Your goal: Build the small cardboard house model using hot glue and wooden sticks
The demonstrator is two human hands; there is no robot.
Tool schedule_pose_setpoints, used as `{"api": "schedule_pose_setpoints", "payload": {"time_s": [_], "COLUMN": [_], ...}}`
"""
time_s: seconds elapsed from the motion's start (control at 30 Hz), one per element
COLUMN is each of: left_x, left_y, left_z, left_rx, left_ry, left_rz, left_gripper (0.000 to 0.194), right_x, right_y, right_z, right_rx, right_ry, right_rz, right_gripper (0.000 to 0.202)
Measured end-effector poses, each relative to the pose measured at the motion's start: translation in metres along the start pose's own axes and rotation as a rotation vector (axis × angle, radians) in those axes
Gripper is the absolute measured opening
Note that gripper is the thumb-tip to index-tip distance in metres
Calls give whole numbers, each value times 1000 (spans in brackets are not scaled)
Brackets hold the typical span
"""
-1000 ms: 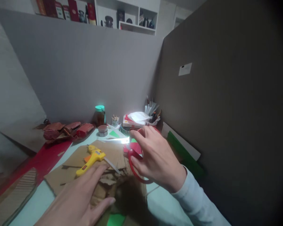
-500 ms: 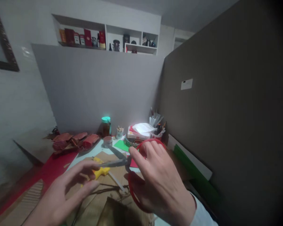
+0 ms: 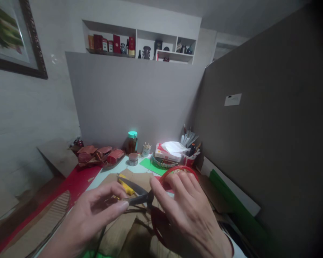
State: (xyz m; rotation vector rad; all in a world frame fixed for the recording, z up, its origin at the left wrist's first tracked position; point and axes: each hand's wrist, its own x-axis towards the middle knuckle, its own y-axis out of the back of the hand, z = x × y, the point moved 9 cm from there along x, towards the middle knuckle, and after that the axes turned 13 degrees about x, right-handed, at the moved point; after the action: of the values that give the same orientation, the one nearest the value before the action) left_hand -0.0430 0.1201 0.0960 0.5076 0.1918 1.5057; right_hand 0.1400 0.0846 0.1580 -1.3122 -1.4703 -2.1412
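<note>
My right hand [image 3: 187, 204] grips a pair of scissors with red handles [image 3: 195, 172], fingers and thumb in the loops. The dark blades [image 3: 136, 186] are spread apart and point left. My left hand [image 3: 94, 211] has its thumb and fingertips closed about the tip of the lower blade; whether something thin is also pinched there I cannot make out. Just behind the blades lies a yellow tool [image 3: 127, 185], partly hidden. Below the hands is brown cardboard [image 3: 114, 233], with a darker folded piece in the middle.
Red wrapped packs [image 3: 88, 156] lie at the back left. Along the back stand a jar with a turquoise lid [image 3: 132, 141], a small tub [image 3: 133, 159], a toothpick cup [image 3: 146, 149], a basket [image 3: 164, 165] and a pen holder [image 3: 188, 157]. Grey partitions [image 3: 134, 96] rise behind and right.
My left thumb and fingers have closed from an open curve onto the lower blade's tip. The scissors stay spread in my right hand. The view has turned slightly left.
</note>
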Motion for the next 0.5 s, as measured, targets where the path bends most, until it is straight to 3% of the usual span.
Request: {"api": "schedule_pose_setpoints", "payload": {"time_s": [0.2, 0.27, 0.37, 0.5], "left_x": [-1, -3, -6, 2], "left_y": [-1, -1, 8, 23], "left_z": [-12, -9, -14, -14], "left_rx": [-52, -107, -329, -323], "left_ry": [1, 44, 214, 191], "left_rz": [-19, 31, 206, 248], "left_gripper": [26, 27, 35, 44], "right_x": [1, 2, 3, 4], "right_y": [-3, -4, -2, 14], "right_z": [-2, -6, -13, -4], "right_rx": [6, 12, 48, 52], "right_ry": [-4, 17, 72, 70], "right_rz": [-29, -23, 16, 92], "right_gripper": [39, 33, 30, 30]}}
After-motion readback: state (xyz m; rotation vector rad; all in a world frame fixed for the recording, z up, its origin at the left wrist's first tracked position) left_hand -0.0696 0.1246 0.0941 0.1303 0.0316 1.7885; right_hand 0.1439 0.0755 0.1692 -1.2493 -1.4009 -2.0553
